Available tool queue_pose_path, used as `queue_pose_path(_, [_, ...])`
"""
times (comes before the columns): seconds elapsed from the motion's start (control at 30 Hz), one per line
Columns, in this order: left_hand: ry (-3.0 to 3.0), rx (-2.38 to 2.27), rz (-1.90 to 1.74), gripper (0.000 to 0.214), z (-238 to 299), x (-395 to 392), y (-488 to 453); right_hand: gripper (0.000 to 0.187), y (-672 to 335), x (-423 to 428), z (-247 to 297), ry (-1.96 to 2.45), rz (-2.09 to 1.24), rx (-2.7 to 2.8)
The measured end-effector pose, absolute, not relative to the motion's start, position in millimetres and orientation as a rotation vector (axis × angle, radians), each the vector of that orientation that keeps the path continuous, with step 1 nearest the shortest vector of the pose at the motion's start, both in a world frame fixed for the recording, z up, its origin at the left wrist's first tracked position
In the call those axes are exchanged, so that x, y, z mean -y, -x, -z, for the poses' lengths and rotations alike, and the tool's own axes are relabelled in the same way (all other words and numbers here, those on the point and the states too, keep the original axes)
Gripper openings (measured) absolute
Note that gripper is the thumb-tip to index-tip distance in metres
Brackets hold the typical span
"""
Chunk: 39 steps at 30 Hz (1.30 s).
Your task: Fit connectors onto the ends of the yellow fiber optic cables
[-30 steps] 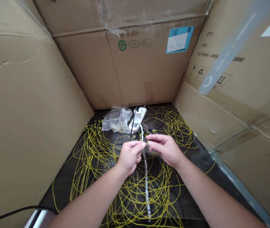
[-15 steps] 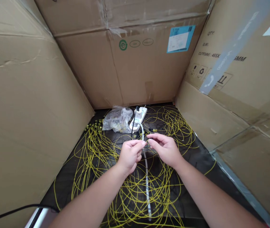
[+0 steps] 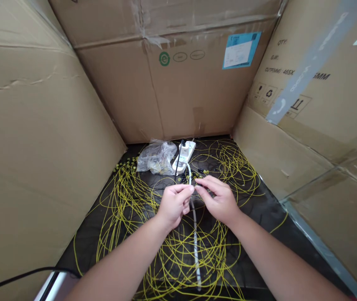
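My left hand point(image 3: 174, 204) is closed in a pinch, thumb against forefinger; whatever sits between the tips is too small to make out. Facing it, my right hand point(image 3: 218, 198) curves its thumb and forefinger with a small gap between the tips, and no object shows clearly there. Both hands hover over the white power cord point(image 3: 195, 234) and a tangle of thin yellow cables point(image 3: 181, 259). Just beyond the fingertips lie small black and yellow connectors point(image 3: 204, 172). Farther back is a white power strip point(image 3: 183, 158) with a black plug in it.
A clear plastic bag point(image 3: 156, 158) lies left of the power strip. More yellow cables are heaped at left point(image 3: 118, 200) and right point(image 3: 238, 167). Cardboard boxes wall in the dark tabletop point(image 3: 253, 234) at left point(image 3: 40, 146), back point(image 3: 178, 96) and right point(image 3: 322, 125).
The view has shifted slightly. My right hand's thumb and forefinger look a little farther apart; my left hand keeps its pinch in nearly the same place.
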State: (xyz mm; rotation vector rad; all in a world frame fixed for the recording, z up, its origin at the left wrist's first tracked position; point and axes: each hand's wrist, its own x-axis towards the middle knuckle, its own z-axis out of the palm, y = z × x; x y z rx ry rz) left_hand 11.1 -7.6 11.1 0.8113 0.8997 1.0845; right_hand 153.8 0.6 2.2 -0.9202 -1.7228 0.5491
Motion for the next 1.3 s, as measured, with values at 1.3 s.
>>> queue_pose_path(1.3, [-0.912,-0.946,-1.021,0.026,-11.3,7.3,-9.7,0.022,-153.3,-6.3,-1.7,0.953,-1.322,1.305])
